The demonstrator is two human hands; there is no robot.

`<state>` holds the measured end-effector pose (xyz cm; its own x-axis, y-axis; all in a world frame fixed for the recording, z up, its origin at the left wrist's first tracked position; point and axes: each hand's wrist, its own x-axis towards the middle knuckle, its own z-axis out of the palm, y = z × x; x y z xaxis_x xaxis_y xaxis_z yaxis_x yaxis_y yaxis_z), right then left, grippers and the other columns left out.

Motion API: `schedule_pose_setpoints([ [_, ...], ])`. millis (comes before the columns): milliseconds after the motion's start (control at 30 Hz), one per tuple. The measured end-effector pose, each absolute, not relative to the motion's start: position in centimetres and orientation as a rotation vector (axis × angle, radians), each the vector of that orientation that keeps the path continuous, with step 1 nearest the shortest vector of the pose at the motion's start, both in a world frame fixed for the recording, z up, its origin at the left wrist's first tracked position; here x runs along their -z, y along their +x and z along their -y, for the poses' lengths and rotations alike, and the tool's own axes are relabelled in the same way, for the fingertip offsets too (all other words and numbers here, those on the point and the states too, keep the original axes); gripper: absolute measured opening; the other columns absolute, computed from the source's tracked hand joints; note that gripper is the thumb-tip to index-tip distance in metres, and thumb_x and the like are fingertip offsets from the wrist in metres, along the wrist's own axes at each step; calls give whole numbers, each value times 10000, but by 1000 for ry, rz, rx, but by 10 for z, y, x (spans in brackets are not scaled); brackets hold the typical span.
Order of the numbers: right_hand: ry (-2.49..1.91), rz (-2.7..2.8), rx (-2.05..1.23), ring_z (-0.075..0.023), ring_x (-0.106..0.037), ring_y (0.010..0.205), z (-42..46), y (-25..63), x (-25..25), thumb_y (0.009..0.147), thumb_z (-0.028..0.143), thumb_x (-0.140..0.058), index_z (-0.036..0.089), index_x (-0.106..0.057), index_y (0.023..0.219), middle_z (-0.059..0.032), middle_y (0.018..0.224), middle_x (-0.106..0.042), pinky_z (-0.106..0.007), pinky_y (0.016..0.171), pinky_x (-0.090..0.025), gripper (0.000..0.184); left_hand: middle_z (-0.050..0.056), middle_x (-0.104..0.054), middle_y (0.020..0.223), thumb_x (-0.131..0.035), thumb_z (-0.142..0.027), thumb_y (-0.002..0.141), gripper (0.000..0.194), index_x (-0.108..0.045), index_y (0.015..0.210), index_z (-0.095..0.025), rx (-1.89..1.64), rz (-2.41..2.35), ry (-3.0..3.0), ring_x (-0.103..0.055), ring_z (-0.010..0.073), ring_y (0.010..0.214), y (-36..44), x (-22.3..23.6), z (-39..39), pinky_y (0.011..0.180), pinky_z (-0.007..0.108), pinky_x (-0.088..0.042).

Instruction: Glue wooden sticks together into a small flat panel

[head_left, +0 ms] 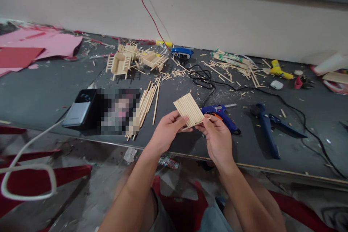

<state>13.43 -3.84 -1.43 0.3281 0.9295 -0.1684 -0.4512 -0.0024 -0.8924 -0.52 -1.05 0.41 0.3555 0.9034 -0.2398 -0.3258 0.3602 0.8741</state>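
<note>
A small panel of wooden sticks [189,108], laid side by side, is held up over the table's front edge. My left hand [174,125] grips its lower left side, thumb on top. With thumb and fingers closed, my right hand [216,130] pinches a short thin stick [207,118] at the panel's lower right edge. Just behind my right hand lies a blue glue gun [221,114], partly covered by the fingers. Left of the panel, a bundle of long wooden sticks [146,101] rests on the table.
Small wooden stick models [121,63] stand at the back. A power bank [81,107] lies left beside a blurred-out patch. Blue cutters [266,127] lie right. Behind are a blue power strip [181,53], a black cable [202,79], stick offcuts [233,67] and pink sheets [59,45].
</note>
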Motion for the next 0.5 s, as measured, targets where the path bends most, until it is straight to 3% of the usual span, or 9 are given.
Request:
schedule_pose_setpoints([
  [333, -1137, 598, -1184, -85, -633, 572, 38, 160, 3, 655, 262, -774, 180, -696, 784, 12, 675, -705, -204, 554, -536, 172, 61, -692, 1042, -610, -223, 777, 309, -639, 1080, -170, -925, -912, 910, -643, 166, 894, -3, -4, 10, 839, 310, -492],
  [500, -904, 604, -1185, -103, -679, 645, 32, 180, -11, 616, 291, -807, 223, -688, 720, 41, 706, -723, -239, 636, -576, 172, 67, -682, 1055, -586, -198, 780, 336, -614, 1114, -162, -829, -906, 1071, -624, 175, 941, -1, -5, 12, 850, 309, -467],
])
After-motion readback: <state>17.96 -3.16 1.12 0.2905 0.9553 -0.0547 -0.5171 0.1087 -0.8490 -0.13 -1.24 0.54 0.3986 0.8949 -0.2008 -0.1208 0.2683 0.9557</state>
